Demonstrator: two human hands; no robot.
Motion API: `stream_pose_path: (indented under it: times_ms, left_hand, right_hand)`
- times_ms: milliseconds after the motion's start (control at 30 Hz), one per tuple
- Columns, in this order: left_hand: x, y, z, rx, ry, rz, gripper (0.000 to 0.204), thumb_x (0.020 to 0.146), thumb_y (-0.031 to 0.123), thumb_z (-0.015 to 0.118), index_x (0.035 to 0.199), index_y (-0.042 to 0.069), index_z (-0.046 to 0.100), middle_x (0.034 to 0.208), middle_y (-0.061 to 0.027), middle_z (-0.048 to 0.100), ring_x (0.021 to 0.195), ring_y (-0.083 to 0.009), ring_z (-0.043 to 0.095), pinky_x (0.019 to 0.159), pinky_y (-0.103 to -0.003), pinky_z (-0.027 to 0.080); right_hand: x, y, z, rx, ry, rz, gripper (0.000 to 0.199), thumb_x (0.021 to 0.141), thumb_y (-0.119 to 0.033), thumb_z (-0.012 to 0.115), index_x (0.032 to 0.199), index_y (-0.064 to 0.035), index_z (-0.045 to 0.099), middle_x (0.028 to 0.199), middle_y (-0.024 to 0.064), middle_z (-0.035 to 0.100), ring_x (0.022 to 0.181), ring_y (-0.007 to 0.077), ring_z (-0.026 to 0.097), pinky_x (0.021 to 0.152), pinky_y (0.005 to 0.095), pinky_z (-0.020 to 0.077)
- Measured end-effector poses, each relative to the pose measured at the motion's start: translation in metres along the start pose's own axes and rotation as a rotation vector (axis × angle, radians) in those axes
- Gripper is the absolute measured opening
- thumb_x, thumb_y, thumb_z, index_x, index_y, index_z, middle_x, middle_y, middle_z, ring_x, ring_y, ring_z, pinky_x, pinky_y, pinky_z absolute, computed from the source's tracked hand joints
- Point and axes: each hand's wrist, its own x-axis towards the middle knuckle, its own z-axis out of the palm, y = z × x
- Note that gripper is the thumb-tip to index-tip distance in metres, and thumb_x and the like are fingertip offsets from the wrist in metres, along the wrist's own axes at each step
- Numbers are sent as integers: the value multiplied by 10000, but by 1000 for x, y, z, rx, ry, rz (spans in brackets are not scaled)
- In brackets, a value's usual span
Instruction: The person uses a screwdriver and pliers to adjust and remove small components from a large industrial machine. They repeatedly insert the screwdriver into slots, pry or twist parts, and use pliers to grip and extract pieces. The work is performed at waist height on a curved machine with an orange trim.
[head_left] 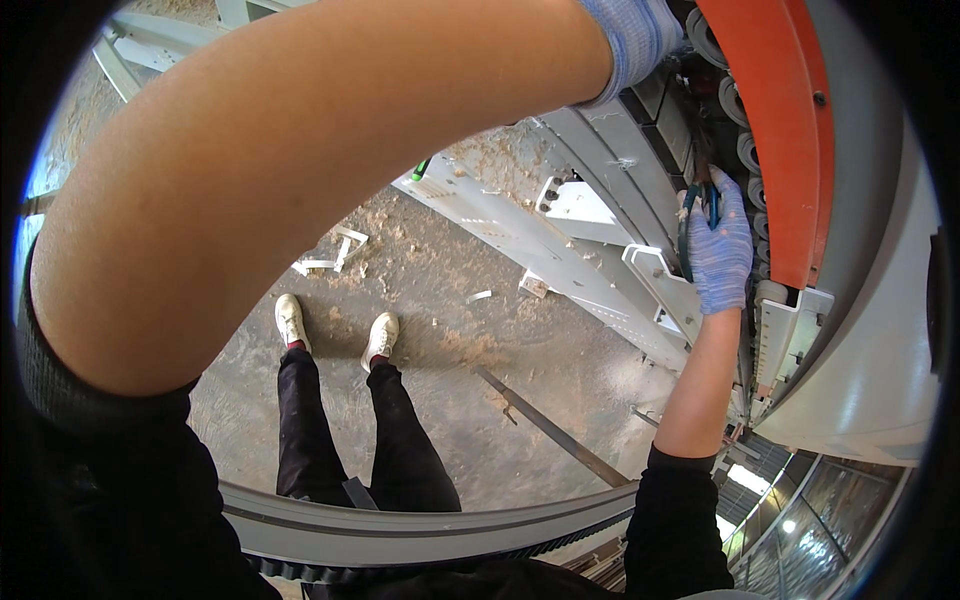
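My right hand point(724, 255), in a light blue knit glove, is closed round the dark green-blue handles of a pair of pliers point(684, 240). The pliers point up into a narrow gap of the machine, and their jaws are hard to make out in the shadow there. Across the top of the view stretches my left arm, and my left hand point(636, 42), gloved alike, reaches into the same machine above the pliers. Its fingers are hidden. Beside both hands runs a row of grey rollers point(748, 152), next to a curved orange panel point(785, 140).
Grey metal beams point(600, 150) slant down left of my right hand, with a white bracket point(655, 270). Wood debris and white scraps point(345, 245) lie on the concrete floor point(430, 400). A metal bar point(550, 425) crosses it near a curved grey rail point(420, 535) before me.
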Motion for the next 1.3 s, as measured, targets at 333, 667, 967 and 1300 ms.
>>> stream_pose_path:
  times_ms: [333, 667, 967, 1300]
  left_hand:
    - [-10, 6, -12, -160, 12, -142, 219, 733, 91, 716, 948, 63, 743, 957, -166, 723, 940, -289, 702, 784, -376, 560]
    - [-21, -1, -36, -215, -311, -30, 245, 792, 95, 623, 1006, 21, 717, 1000, -197, 708, 975, -319, 687, 816, -381, 547]
    - [-63, -28, 23, -1162, 193, -49, 388, 805, 44, 567, 1187, 10, 628, 1096, -136, 686, 987, -199, 662, 922, -306, 512]
    - [-48, -1, 79, -1357, 738, -4, 339, 842, 65, 689, 1172, 41, 617, 1067, -95, 689, 971, -183, 666, 863, -294, 530]
  right_hand:
    - [-1, -9, -4, -83, -19, 9, 408, 886, -159, 659, 1274, -97, 552, 1028, 112, 702, 919, 200, 681, 853, 319, 513]
    - [0, -3, -1, -157, 23, -35, 419, 874, -198, 673, 1266, -106, 558, 1037, 137, 696, 937, 267, 673, 860, 360, 514]
    - [-4, -16, 0, -1, 2, 30, 422, 872, -208, 684, 1257, -83, 564, 934, 101, 722, 862, 188, 694, 824, 307, 519]
    - [0, -8, 0, -104, 12, 17, 424, 862, -232, 683, 1249, -98, 572, 1008, 132, 702, 891, 248, 673, 843, 341, 512]
